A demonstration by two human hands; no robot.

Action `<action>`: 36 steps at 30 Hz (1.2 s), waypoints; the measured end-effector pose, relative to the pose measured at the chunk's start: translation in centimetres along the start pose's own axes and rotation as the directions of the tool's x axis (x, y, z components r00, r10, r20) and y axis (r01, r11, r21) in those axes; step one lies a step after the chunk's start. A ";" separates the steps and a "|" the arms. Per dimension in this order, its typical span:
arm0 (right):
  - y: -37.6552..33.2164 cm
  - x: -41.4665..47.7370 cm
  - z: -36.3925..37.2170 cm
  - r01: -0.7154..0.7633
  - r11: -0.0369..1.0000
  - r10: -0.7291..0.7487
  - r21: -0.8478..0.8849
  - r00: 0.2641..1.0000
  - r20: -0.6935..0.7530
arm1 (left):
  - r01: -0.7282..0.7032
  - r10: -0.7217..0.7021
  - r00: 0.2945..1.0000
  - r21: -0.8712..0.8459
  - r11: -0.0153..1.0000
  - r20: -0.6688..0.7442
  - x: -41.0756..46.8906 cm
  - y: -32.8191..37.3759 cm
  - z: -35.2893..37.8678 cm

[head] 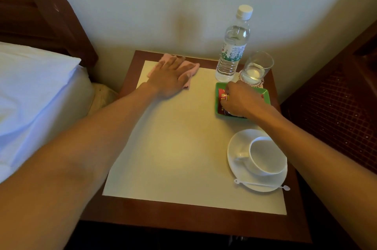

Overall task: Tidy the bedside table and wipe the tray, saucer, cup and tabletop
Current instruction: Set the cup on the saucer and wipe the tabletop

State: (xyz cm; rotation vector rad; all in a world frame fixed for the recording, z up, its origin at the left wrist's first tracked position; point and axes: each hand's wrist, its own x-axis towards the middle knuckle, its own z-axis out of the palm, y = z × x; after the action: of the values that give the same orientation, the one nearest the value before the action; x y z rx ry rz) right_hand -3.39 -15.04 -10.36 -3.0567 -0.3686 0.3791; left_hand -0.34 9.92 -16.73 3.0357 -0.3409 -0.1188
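Observation:
My left hand point(171, 75) lies flat with straight fingers on a pink cloth point(192, 68) at the far left corner of the tabletop point(173, 143). My right hand point(240, 98) reaches into a green tray point(265, 93) at the right, its fingers curled round red packets point(222, 94) inside. A white cup point(267, 155) stands on a white saucer point(237, 147) at the near right. A white plastic stirrer point(263, 184) lies across the saucer's front rim.
A water bottle point(232, 45) and a glass point(257, 68) on a coaster stand at the back right by the wall. A bed with a white pillow point(30, 90) lies left of the table. A dark wooden chair point(336, 103) is at the right.

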 end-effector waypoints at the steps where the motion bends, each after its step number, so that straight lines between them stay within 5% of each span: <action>1: 0.0 -0.2 -0.1 0.005 1.000 -0.005 0.004 1.000 -0.014 | 0.044 -0.045 0.999 0.022 0.999 0.015 0.6 -1.2 -0.1; 4: -1.2 -0.7 -0.4 0.032 0.997 -0.019 0.074 0.985 -0.169 | 0.218 -0.218 0.976 -0.032 0.976 0.002 -0.5 -4.9 -0.3; 7: -3.8 -0.7 -0.4 0.111 0.970 -0.043 0.218 0.955 -0.293 | 0.173 -0.173 0.984 -0.001 0.985 -0.044 -4.6 -7.4 0.5; 10: -7.5 -0.4 0.3 0.211 0.938 -0.132 0.275 0.951 -0.278 | 0.009 0.001 0.992 0.083 0.997 -0.126 -12.1 -6.0 1.0; 14: -11.9 -0.3 2.7 0.241 0.940 -0.196 0.240 0.960 -0.199 | 0.013 -0.015 0.952 -0.009 1.000 -0.305 -21.7 -1.8 1.3; 20: -11.9 -2.2 8.4 0.229 0.963 -0.206 0.143 0.966 -0.159 | -0.019 0.036 0.958 0.061 0.998 -0.285 -21.7 -2.2 1.7; 23: -11.5 -3.2 8.6 0.240 0.958 -0.215 0.159 0.964 -0.159 | 0.133 -0.126 0.985 0.053 0.990 -0.118 -16.3 -3.4 2.2; 26: -9.9 -3.3 6.0 0.298 0.946 -0.294 0.129 0.954 -0.048 | 0.377 -0.390 0.918 -0.146 0.915 -0.074 -11.4 -1.3 1.0; 28: -8.1 -3.3 3.5 0.290 0.944 -0.285 0.158 0.957 -0.054 | 0.394 -0.418 0.906 -0.232 0.889 -0.062 -9.2 1.7 0.3; 32: -4.4 -4.3 -1.3 0.153 0.943 -0.099 0.295 0.977 -0.190 | 0.224 -0.235 0.972 -0.237 0.945 -0.015 -9.8 8.2 0.7; 36: -1.8 -6.3 -3.7 0.063 0.930 -0.003 0.361 0.986 -0.165 | -0.118 0.117 0.993 -0.115 0.986 -0.011 -18.0 10.7 1.7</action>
State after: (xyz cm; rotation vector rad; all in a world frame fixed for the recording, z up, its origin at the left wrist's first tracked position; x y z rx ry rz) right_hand -8.82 -14.83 -5.14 -2.6877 -0.3012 0.1701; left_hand -20.32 3.44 -16.20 2.8932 -0.4933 -0.1197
